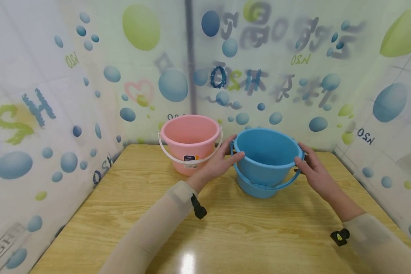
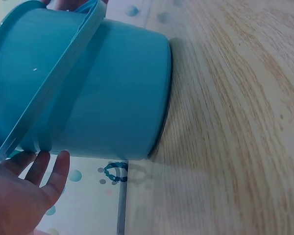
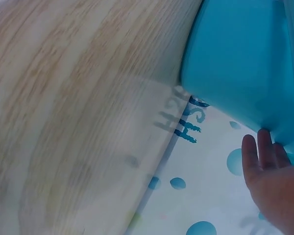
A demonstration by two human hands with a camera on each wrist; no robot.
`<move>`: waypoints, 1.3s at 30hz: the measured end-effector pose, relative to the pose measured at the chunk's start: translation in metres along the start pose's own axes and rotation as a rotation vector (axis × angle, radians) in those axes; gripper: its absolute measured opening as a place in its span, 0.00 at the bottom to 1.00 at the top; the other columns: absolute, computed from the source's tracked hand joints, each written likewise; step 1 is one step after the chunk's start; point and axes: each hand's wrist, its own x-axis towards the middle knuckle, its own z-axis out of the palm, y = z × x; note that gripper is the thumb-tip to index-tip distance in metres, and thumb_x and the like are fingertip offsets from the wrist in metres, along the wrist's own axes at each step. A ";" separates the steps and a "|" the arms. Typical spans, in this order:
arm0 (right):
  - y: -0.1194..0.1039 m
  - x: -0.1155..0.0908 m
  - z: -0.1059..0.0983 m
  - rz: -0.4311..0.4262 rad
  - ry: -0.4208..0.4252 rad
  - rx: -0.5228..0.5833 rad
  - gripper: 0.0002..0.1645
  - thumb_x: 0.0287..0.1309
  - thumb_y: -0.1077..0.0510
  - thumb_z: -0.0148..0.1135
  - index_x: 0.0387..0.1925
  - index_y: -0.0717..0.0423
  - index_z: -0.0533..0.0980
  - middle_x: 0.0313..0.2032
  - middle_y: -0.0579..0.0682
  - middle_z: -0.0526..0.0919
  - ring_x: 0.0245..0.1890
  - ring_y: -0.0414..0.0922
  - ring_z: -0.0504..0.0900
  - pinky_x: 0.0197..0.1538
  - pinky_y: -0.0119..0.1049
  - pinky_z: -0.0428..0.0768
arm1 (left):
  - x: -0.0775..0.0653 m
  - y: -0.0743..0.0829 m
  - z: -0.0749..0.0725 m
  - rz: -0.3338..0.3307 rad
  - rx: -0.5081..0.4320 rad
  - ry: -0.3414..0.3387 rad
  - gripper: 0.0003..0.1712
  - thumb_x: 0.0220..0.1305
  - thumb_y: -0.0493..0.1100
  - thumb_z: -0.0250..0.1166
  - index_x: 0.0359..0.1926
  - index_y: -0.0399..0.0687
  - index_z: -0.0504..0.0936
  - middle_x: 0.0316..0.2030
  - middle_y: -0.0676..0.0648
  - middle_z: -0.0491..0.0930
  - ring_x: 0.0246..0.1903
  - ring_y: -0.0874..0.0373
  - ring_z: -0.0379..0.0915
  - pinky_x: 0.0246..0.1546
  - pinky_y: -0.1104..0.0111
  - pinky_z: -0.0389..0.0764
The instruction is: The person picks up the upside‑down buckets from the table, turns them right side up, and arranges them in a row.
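A blue plastic bucket [image 1: 267,171] stands on the wooden table, its handle [image 1: 260,186] hanging down across the front. My left hand [image 1: 222,158] holds the left side of the rim, thumb over the edge and fingers on the outer wall. On the opposite side, my right hand [image 1: 313,171] grips the rim in the same way, its thumb on the lip near the handle joint. Both wrist views show fingertips against the wall of the bucket [image 2: 117,88], just below the rim. The bucket's base is right at the table surface in the left wrist view.
A pink bucket [image 1: 191,152] with a white handle and a dark label stands left of the blue one, close behind my left hand. The wooden table [image 1: 239,232] reaches back to hanging sheets [image 1: 178,45] printed with bubbles, which enclose it on three sides.
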 end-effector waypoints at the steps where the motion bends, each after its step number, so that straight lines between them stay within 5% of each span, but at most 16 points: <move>1: 0.000 0.001 0.000 0.002 0.000 0.004 0.40 0.90 0.53 0.43 0.90 0.57 0.40 0.79 0.78 0.59 0.62 0.25 0.72 0.54 0.16 0.78 | 0.001 0.000 0.000 -0.003 -0.008 0.004 0.49 0.79 0.66 0.64 0.90 0.71 0.48 0.82 0.44 0.67 0.78 0.44 0.69 0.70 0.44 0.82; 8: 0.005 0.011 0.000 0.025 0.007 -0.011 0.41 0.90 0.49 0.41 0.90 0.58 0.39 0.80 0.76 0.60 0.64 0.30 0.71 0.53 0.17 0.77 | 0.008 -0.001 0.002 -0.032 -0.027 0.034 0.49 0.78 0.67 0.64 0.89 0.77 0.48 0.81 0.44 0.68 0.76 0.46 0.70 0.65 0.47 0.84; 24: 0.010 0.021 -0.006 0.089 0.029 -0.019 0.44 0.90 0.44 0.40 0.90 0.55 0.37 0.79 0.76 0.60 0.56 0.28 0.73 0.54 0.27 0.75 | 0.028 -0.005 0.008 -0.076 -0.075 0.097 0.49 0.77 0.63 0.67 0.89 0.73 0.52 0.81 0.44 0.70 0.76 0.45 0.72 0.67 0.46 0.83; 33: 0.020 0.031 -0.011 0.112 0.079 -0.007 0.44 0.89 0.43 0.42 0.89 0.58 0.41 0.67 0.60 0.74 0.54 0.28 0.79 0.53 0.25 0.79 | 0.036 -0.002 0.012 -0.107 -0.063 0.130 0.50 0.75 0.65 0.69 0.89 0.71 0.54 0.80 0.43 0.71 0.76 0.43 0.73 0.67 0.45 0.83; 39: 0.020 0.034 -0.011 0.134 0.075 -0.013 0.44 0.89 0.41 0.41 0.89 0.56 0.39 0.73 0.67 0.70 0.56 0.30 0.79 0.57 0.35 0.77 | 0.040 -0.002 0.011 -0.113 -0.037 0.136 0.51 0.76 0.66 0.67 0.89 0.71 0.52 0.81 0.41 0.71 0.76 0.43 0.73 0.66 0.47 0.84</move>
